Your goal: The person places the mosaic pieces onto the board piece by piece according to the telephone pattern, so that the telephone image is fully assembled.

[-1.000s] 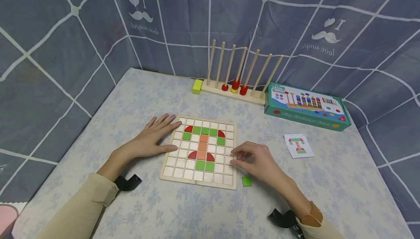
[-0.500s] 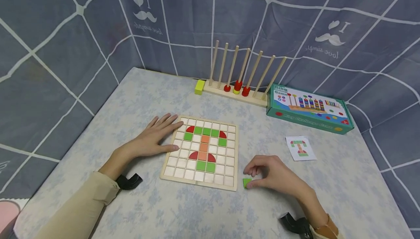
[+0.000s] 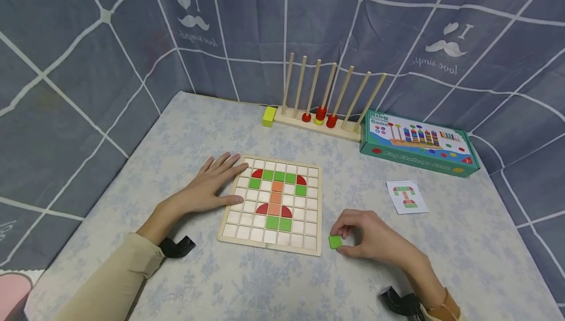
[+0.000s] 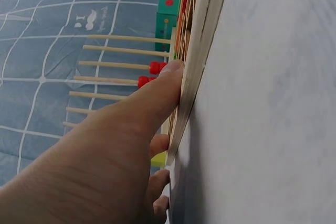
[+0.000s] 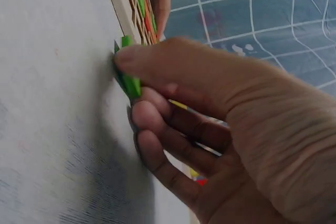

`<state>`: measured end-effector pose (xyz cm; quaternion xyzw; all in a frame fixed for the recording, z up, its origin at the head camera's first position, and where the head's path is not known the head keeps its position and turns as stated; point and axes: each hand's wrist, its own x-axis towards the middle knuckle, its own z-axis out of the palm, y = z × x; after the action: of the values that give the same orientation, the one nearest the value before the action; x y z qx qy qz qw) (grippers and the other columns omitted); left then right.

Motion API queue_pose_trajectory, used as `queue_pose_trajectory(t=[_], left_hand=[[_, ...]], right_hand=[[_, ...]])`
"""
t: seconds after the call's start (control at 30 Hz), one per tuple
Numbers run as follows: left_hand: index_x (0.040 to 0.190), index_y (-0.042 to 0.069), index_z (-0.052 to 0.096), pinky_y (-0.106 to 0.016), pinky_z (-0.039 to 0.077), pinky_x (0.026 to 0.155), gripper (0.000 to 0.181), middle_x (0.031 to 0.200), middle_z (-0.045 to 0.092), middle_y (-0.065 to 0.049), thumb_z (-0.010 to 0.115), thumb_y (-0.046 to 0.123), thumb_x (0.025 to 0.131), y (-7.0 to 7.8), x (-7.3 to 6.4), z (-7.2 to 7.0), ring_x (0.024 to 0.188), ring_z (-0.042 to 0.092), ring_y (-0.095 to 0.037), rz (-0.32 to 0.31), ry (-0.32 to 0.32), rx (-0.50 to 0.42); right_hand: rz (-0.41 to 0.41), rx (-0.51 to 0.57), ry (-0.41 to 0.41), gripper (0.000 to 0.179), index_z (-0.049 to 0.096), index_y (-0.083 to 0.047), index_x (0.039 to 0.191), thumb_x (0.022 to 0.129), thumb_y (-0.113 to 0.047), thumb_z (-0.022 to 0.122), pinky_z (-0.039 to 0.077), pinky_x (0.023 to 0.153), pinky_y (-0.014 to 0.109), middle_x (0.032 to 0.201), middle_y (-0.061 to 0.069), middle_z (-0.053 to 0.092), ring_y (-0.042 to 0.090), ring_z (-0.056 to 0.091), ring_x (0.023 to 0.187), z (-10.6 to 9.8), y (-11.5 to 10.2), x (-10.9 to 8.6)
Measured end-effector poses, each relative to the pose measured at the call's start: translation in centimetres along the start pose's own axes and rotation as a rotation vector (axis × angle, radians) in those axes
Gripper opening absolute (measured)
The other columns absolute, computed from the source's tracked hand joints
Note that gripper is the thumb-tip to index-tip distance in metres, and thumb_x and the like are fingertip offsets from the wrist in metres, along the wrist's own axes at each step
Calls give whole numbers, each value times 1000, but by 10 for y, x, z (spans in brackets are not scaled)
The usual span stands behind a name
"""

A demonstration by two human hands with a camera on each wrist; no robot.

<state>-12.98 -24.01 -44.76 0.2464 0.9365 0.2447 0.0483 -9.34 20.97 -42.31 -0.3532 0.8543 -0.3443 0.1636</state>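
A square wooden grid board (image 3: pixel 296 239) lies flat on the table, with red, green and orange pieces set among its pale cells. My left hand (image 3: pixel 200 191) rests at its left edge, fingers spread and straight; in the left wrist view the thumb (image 4: pixel 157 90) presses on the rim. Right of the board, my right hand (image 3: pixel 375 237) pinches a small green square tile (image 3: pixel 335 241) between thumb and fingers. The right wrist view shows the tile (image 5: pixel 132 85) edge-on and tilted, close over the cloth.
A picture card (image 3: pixel 408 201) with a similar coloured pattern lies to the right. Along the back stand a yellow block (image 3: pixel 269 116), a peg rack (image 3: pixel 342 133) with red and yellow rings, and a green game box (image 3: pixel 419 147). A patterned curtain hangs behind.
My right hand has moved from the board's right edge toward the front right and taken hold of the green tile that lay there. The left hand stays in place.
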Motion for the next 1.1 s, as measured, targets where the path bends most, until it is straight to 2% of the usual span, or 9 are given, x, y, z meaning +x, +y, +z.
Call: queue_pose_trajectory(t=[0.17, 0.27, 0.4, 0.6, 0.73, 0.9, 1.1], left_hand=[[166, 19, 37, -68, 0, 128, 89, 176, 21, -14, 76, 52, 93, 3, 2, 2, 164, 8, -42, -5, 20, -5], [165, 18, 36, -68, 1, 128, 89, 176, 21, -14, 76, 53, 94, 4, 2, 5, 164, 8, -42, 4, 18, -14], [166, 17, 35, -67, 1, 129, 90, 176, 21, -14, 75, 53, 94, 5, 2, 9, 164, 8, -42, 3, 21, -27], [166, 17, 35, -66, -1, 129, 90, 176, 20, -13, 76, 52, 94, 5, 2, 4, 164, 7, -40, 7, 25, -34], [166, 18, 34, -66, -1, 129, 90, 176, 19, -13, 76, 52, 94, 3, 2, 5, 164, 6, -40, -2, 28, -32], [167, 19, 34, -66, -1, 129, 89, 177, 19, -12, 75, 52, 95, 3, 3, 4, 164, 6, -39, 4, 23, -30], [166, 18, 35, -67, 1, 129, 88, 176, 20, -14, 76, 51, 95, 4, 3, 3, 164, 8, -40, 14, 22, -32]], right_hand=[[-53, 23, 72, 31, 75, -30, 105, 83, -18, 92, 57, 75, 26, 95, -14, 68, 9, 65, 83, 2, -3, 7], [-91, 24, 78, 30, 74, -29, 106, 84, -18, 91, 57, 76, 26, 95, -13, 68, 10, 65, 84, 7, -10, 17], [-116, -16, 74, 27, 74, -26, 106, 85, -19, 90, 56, 76, 26, 93, -9, 68, 11, 63, 84, 15, -25, 44], [-128, -100, 204, 21, 76, -16, 103, 86, -18, 89, 55, 74, 26, 93, -5, 69, 14, 63, 83, 36, -52, 86], [-147, -142, 218, 20, 76, -15, 102, 86, -18, 88, 53, 73, 23, 93, -4, 68, 13, 62, 82, 52, -67, 105], [-160, -163, 191, 23, 79, -16, 108, 88, -21, 88, 53, 75, 22, 99, -4, 69, 11, 63, 85, 67, -74, 111], [-183, -149, 204, 24, 80, -19, 111, 89, -26, 88, 52, 77, 23, 103, -7, 69, 8, 61, 89, 75, -71, 110]])
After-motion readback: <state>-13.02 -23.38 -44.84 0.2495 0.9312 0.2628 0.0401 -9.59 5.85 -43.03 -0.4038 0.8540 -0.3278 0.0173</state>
